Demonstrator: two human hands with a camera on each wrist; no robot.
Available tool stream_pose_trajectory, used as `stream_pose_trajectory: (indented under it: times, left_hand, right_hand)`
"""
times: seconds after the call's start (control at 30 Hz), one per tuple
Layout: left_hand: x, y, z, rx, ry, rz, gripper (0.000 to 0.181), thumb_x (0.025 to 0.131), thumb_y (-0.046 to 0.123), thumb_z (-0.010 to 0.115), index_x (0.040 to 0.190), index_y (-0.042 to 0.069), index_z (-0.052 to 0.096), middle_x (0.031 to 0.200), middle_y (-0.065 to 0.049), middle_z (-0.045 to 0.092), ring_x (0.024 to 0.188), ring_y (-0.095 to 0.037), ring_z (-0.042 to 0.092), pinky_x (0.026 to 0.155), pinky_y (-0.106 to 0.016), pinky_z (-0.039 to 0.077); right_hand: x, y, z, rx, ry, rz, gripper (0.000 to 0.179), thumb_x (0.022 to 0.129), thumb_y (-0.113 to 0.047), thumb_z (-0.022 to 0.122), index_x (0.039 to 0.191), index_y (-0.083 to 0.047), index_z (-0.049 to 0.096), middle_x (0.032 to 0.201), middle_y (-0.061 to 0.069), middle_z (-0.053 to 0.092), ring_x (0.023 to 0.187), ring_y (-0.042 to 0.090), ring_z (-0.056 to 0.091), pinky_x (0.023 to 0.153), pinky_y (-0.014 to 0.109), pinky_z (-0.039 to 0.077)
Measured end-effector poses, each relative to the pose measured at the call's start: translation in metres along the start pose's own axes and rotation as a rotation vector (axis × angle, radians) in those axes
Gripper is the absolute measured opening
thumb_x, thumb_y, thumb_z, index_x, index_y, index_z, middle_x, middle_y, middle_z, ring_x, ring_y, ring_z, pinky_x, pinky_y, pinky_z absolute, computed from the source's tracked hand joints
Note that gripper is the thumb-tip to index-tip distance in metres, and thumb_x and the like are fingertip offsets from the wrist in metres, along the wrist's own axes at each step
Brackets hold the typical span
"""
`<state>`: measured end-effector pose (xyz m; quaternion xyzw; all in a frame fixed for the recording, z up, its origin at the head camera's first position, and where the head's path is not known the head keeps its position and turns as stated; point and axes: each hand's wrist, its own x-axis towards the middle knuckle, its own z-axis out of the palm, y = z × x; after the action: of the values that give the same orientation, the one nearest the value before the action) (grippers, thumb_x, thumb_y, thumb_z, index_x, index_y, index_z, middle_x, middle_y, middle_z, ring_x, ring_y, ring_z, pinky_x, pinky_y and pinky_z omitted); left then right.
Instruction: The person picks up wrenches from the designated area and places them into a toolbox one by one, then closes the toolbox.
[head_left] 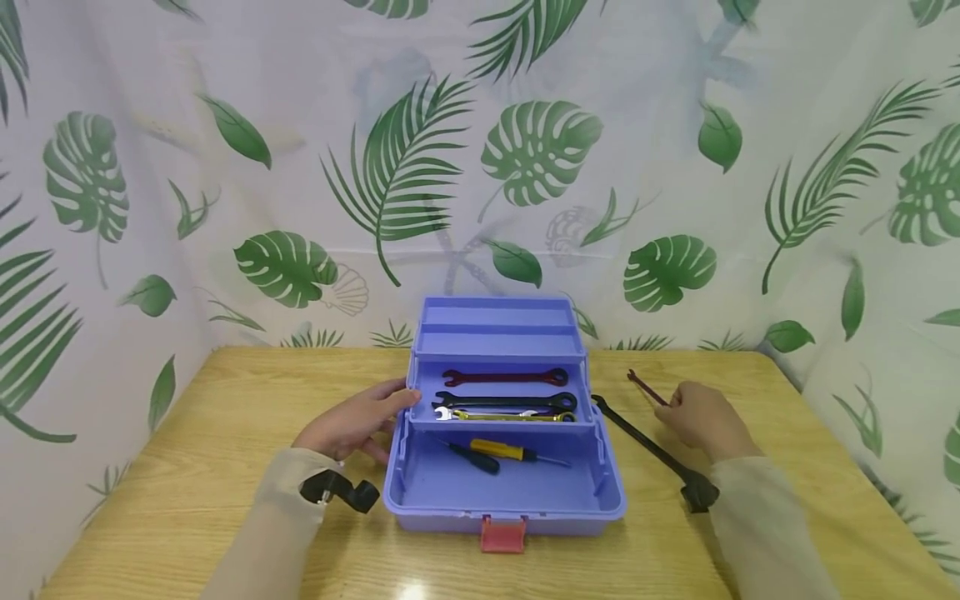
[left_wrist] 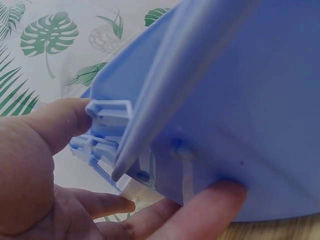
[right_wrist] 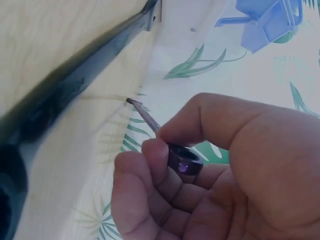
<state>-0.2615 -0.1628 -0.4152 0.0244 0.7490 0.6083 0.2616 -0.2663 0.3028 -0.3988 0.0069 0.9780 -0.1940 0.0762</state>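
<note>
Head view: bright, diffuse light, acceptable sharpness. A small white glare spot marks the glossy yellow wood-grain counter (head_left: 255,392) at the bottom edge; soft shadows lie beside the beige cloth sleeves (head_left: 765,525). The white leaf-printed cloth (head_left: 300,192) appears slightly hazy. Left wrist view: dimmer, bluish cast; the near panel of the blue-violet plastic toolbox (left_wrist: 250,115) is blurred. Right wrist view: washed out, low contrast; the long black metal wrench (right_wrist: 75,80) is soft at close range; the small dark-purple metal wrench (right_wrist: 185,166) carries a violet glint.

One toolbox (head_left: 442,493), two screwdrivers (head_left: 497,450), seemingly at least six wrenches (head_left: 506,378).
</note>
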Motion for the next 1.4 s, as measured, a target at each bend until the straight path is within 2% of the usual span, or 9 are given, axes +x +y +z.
stream_pose_trajectory:
  times: [0.23, 0.47, 0.7, 0.83, 1.03, 1.17, 1.27, 1.4]
  left_hand:
    - [-0.002, 0.001, 0.002, 0.005, 0.009, -0.007, 0.073, 0.090, 0.052, 0.057, 0.150, 0.022, 0.026, 0.127, -0.014, 0.056, 0.103, -0.031, 0.062, 0.064, -0.048, 0.058]
    - [0.001, 0.000, 0.005, -0.006, -0.017, 0.005, 0.070, 0.093, 0.048, 0.055, 0.150, 0.022, 0.025, 0.127, -0.015, 0.055, 0.102, -0.034, 0.062, 0.062, -0.050, 0.057]
    - [0.001, 0.003, 0.009, 0.000, -0.005, 0.006, 0.069, 0.092, 0.047, 0.057, 0.149, 0.022, 0.027, 0.126, -0.015, 0.056, 0.101, -0.033, 0.063, 0.061, -0.049, 0.057]
    - [0.000, 0.004, 0.008, 0.004, 0.002, -0.001, 0.069, 0.092, 0.047, 0.056, 0.149, 0.022, 0.026, 0.126, -0.015, 0.056, 0.102, -0.033, 0.063, 0.060, -0.048, 0.058]
    - [-0.001, 0.004, 0.005, -0.003, -0.003, -0.006, 0.072, 0.091, 0.049, 0.057, 0.150, 0.023, 0.025, 0.128, -0.014, 0.056, 0.104, -0.033, 0.062, 0.064, -0.049, 0.058]
    - [-0.001, 0.002, 0.002, -0.003, -0.003, -0.010, 0.072, 0.091, 0.049, 0.057, 0.150, 0.023, 0.024, 0.126, -0.014, 0.057, 0.103, -0.033, 0.062, 0.065, -0.050, 0.057]
    - [0.000, 0.001, 0.001, -0.001, 0.000, -0.014, 0.072, 0.091, 0.049, 0.057, 0.150, 0.024, 0.024, 0.127, -0.014, 0.056, 0.103, -0.033, 0.062, 0.065, -0.049, 0.057]
    - [0.000, 0.001, 0.002, -0.002, 0.014, -0.022, 0.072, 0.090, 0.050, 0.058, 0.149, 0.025, 0.026, 0.128, -0.014, 0.056, 0.105, -0.033, 0.061, 0.065, -0.049, 0.057]
  right_hand:
    - [-0.002, 0.000, 0.000, 0.005, 0.072, -0.029, 0.018, 0.086, -0.019, 0.060, 0.077, -0.004, 0.056, 0.070, 0.006, 0.055, 0.061, 0.019, 0.050, 0.049, 0.029, 0.038]
    - [-0.003, -0.001, 0.002, -0.031, 0.072, -0.036, 0.020, 0.088, -0.021, 0.061, 0.077, -0.005, 0.065, 0.063, 0.001, 0.058, 0.058, 0.018, 0.050, 0.048, 0.028, 0.038]
    - [-0.006, -0.004, 0.002, -0.033, 0.029, -0.029, 0.024, 0.091, -0.021, 0.058, 0.076, -0.006, 0.069, 0.055, -0.001, 0.055, 0.052, 0.015, 0.049, 0.046, 0.027, 0.038]
    - [-0.007, -0.003, 0.001, -0.048, 0.064, -0.053, 0.024, 0.092, -0.018, 0.056, 0.076, -0.004, 0.069, 0.057, 0.000, 0.057, 0.053, 0.016, 0.052, 0.047, 0.029, 0.040]
    - [-0.002, -0.004, 0.000, -0.062, 0.244, -0.107, 0.027, 0.096, -0.019, 0.053, 0.085, -0.002, 0.071, 0.065, 0.004, 0.060, 0.057, 0.019, 0.050, 0.049, 0.032, 0.039]
    - [0.000, -0.010, 0.000, -0.004, 0.430, -0.157, 0.027, 0.097, -0.024, 0.054, 0.098, -0.003, 0.072, 0.077, 0.010, 0.068, 0.062, 0.022, 0.056, 0.051, 0.035, 0.042]
    - [0.001, -0.016, 0.000, 0.041, 0.581, -0.201, 0.027, 0.096, -0.026, 0.056, 0.103, -0.006, 0.073, 0.087, 0.013, 0.072, 0.062, 0.023, 0.058, 0.051, 0.034, 0.042]
    - [0.002, -0.022, 0.000, 0.072, 0.741, -0.275, 0.023, 0.093, -0.025, 0.062, 0.101, -0.008, 0.075, 0.088, 0.012, 0.073, 0.057, 0.023, 0.057, 0.048, 0.032, 0.038]
